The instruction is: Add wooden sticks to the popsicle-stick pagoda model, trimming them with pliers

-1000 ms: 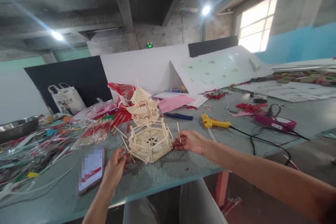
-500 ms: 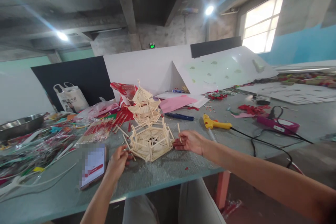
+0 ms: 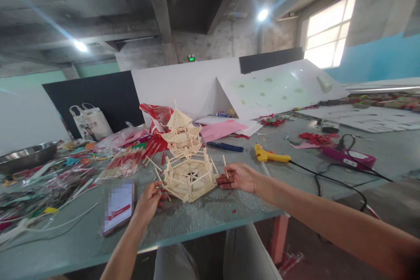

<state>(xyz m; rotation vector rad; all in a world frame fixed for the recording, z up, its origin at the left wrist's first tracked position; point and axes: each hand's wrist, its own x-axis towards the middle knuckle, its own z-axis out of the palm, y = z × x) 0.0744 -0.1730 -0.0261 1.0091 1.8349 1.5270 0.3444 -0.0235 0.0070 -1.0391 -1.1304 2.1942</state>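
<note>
On the grey table a pale wooden-stick model [image 3: 190, 179] stands, with a wide many-sided railed base in front and a tiered, pointed-roof pavilion [image 3: 181, 129] behind it. My left hand [image 3: 150, 201] is at the near left edge of the base, its fingers curled against it; the exact contact is partly hidden. At the base's right edge is my right hand [image 3: 239, 177], pinching a short wooden stick [image 3: 225, 164] that points upward. Its lower fingers are beside the base's rim.
A yellow glue gun [image 3: 271, 155] lies to the right, its cord running to a purple power strip [image 3: 348, 157]. Dark blue pliers [image 3: 225, 146] lie behind. A phone [image 3: 118, 208] is left of my left hand. Bundled sticks [image 3: 124, 162], plastic scraps and a metal bowl [image 3: 26, 155] crowd the left.
The view has shifted very slightly. Both hands and the stick model keep nearly the same places, with the short stick still in my right hand.
</note>
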